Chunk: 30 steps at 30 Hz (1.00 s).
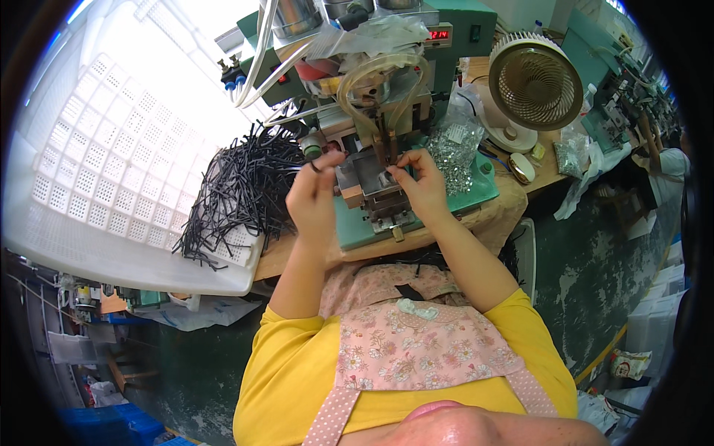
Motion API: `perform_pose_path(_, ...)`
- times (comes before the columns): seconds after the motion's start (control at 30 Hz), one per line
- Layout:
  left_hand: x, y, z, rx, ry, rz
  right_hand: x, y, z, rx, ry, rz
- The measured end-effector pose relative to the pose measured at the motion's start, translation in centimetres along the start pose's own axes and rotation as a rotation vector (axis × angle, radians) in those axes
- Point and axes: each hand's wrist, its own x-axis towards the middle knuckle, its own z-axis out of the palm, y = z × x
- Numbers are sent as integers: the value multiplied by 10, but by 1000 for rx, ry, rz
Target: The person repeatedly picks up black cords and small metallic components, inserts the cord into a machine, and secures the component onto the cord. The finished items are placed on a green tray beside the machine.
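My left hand (311, 201) is raised just left of the machine's metal work block (361, 177), its fingers closed on a short black strip (315, 168). My right hand (426, 189) is at the block's right side, thumb and forefinger pinched together beside the upright tooling (383, 141) of the green bench press (461, 37). Whatever lies between those right fingertips is too small to make out. A tangled heap of black strips (242, 189) lies to the left of my left hand. Beyond my right hand sits a clear bag of small shiny metal parts (451, 152).
A large white perforated crate (97, 149) fills the left side, its rim at the bench edge. A round fan (535, 82) stands at the back right. Near it are a small oval case (521, 168) and another bag of parts (571, 154). Another person (669, 163) sits far right.
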Motion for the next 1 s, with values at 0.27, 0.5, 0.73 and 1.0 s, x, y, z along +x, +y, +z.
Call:
perform_pose_path(0.27, -36, -13, 48, 211, -266, 707, 5, 3, -57, -391, 246, -307)
perform_pose_path(0.5, -41, -24, 50, 185, -240, 714, 9, 67, -137, -794, 100, 7)
perform_pose_path(0.73, -45, -24, 50, 168, -216, 693, -20, 92, -123, -943, -4, -196)
perform_pose_path(1.0, -55, -50, 3, 373, -101, 592, 5, 94, -113, -931, 72, -318)
